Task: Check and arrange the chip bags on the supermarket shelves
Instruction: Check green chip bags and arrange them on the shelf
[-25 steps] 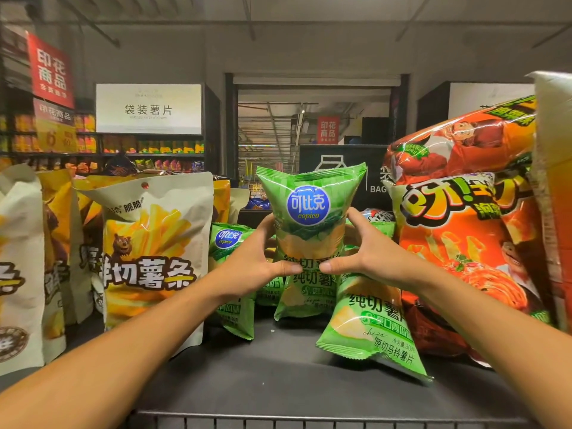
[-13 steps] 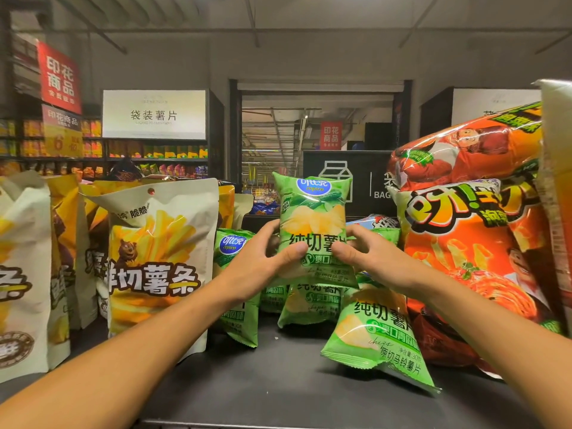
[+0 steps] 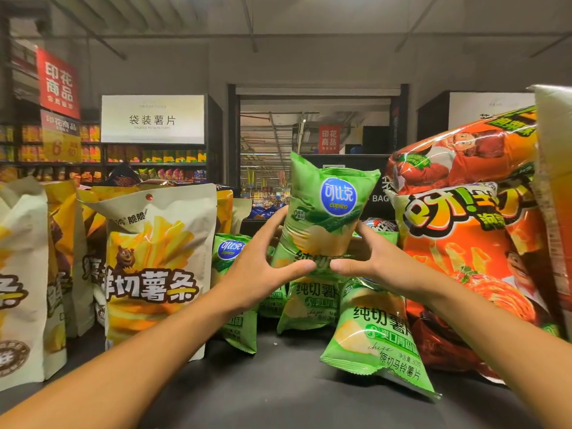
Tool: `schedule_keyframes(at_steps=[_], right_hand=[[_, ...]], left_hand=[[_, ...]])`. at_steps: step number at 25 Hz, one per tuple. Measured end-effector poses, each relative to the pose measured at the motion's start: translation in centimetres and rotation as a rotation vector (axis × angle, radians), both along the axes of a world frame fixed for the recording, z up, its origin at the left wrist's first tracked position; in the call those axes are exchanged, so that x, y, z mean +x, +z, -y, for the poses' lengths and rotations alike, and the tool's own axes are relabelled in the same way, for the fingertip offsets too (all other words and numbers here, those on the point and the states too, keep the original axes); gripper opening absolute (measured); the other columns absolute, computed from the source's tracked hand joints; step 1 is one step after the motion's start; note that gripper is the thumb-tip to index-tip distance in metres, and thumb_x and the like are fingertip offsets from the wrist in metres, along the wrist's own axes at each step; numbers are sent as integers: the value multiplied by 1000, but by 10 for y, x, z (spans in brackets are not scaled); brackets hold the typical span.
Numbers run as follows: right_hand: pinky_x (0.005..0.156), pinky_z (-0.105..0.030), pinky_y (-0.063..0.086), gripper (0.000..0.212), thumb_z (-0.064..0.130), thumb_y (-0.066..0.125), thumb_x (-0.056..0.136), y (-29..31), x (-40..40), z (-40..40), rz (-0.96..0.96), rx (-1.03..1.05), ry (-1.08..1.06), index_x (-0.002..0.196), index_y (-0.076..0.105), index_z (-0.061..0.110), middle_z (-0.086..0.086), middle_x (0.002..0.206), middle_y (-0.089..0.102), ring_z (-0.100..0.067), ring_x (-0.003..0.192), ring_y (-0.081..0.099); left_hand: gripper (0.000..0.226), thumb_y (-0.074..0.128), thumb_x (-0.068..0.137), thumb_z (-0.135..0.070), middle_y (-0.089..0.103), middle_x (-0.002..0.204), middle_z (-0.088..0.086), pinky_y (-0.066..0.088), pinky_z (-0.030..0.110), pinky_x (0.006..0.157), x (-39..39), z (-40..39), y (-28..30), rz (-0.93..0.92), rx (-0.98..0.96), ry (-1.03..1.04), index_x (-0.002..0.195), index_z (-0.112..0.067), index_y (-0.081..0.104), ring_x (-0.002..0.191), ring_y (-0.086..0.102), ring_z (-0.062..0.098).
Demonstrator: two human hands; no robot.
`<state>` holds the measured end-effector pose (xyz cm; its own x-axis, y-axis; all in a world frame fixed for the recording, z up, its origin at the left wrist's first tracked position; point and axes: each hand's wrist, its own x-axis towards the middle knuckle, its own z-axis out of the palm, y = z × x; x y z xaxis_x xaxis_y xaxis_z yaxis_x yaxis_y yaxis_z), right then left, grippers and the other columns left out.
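Progress, as I judge it: partway. The yellow fry bags (image 3: 151,274) on the left of the shelf (image 3: 278,394) stand upright in a row, and the orange bags (image 3: 470,243) are stacked at right. The green cluster in the middle is unsettled: one green bag (image 3: 380,345) leans forward at a tilt, and another (image 3: 230,274) sits half hidden behind my left wrist. I hold the raised green bag (image 3: 325,212) upright above the cluster. Left hand (image 3: 263,270) and right hand (image 3: 374,261) each curl round its lower half, fingers behind, thumbs across the front with tips nearly meeting. It still needs seating, and the leaning bag needs straightening.
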<state>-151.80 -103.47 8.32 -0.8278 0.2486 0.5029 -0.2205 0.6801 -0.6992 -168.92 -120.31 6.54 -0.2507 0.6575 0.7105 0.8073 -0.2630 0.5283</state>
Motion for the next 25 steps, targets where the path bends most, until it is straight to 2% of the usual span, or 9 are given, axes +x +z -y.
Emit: schedule_keyframes(at_steps=[2,6,9,13,16,19,22,23,25], right_hand=[[83,-4,47,57,30,76,84,-1,-2,-2,-21,-6,11,130,46,40,39,117,64,15,111,60],[98,-30,54,59,42,78,79,-2,-6,-7,-90,-111,19,132,54,36,10,131,67,-7,120,64],[93,-35,58,84,60,86,63,-2,-9,-8,-123,-266,66,133,54,24,-4,128,70,-19,115,69],[85,-36,60,107,60,93,49,0,-10,-10,-127,-461,193,136,51,14,-17,124,69,-33,109,69],[91,-39,58,107,58,91,54,0,-9,-11,-115,-449,238,141,49,13,-20,132,65,-36,118,65],[91,-37,59,110,61,92,49,2,-7,-9,-141,-435,194,138,50,12,-15,131,67,-32,120,65],[86,-37,59,100,65,92,44,9,-3,-4,-211,-350,51,127,61,19,-10,126,70,-25,113,70],[87,-39,59,90,64,91,48,11,-2,-2,-223,-297,-12,123,64,21,-9,124,70,-24,110,71],[92,-42,57,70,61,87,61,10,-4,4,-239,-201,-126,117,65,26,-5,122,70,-21,107,71]], left_hand=[[92,70,61,-70,46,124,-32,37,7,89,6,0,3,-90,97,131,142,-50,30,115,43,-19],[88,62,61,-79,48,117,-16,47,29,90,20,-2,4,-154,144,271,136,-37,42,107,49,-1],[89,53,70,-76,41,131,-21,37,20,98,23,0,4,-194,107,193,146,-36,33,122,41,-3],[97,48,76,-70,14,154,-29,12,3,110,25,2,2,-251,86,99,156,-28,13,141,11,-15],[99,50,77,-68,19,160,-14,15,11,115,28,1,0,-315,114,134,157,-22,13,145,16,-4],[96,51,77,-66,23,154,-23,17,7,112,26,0,0,-309,112,131,156,-23,17,141,18,-13],[86,56,75,-62,27,138,-48,20,-4,100,21,-4,-2,-153,24,13,151,-40,21,127,22,-29],[80,60,76,-59,35,132,-52,25,-2,99,19,-6,-4,-74,-12,-58,146,-48,23,125,30,-28],[77,69,75,-52,51,130,-40,38,14,102,16,-11,-7,62,-41,-165,142,-52,30,123,47,-14]])
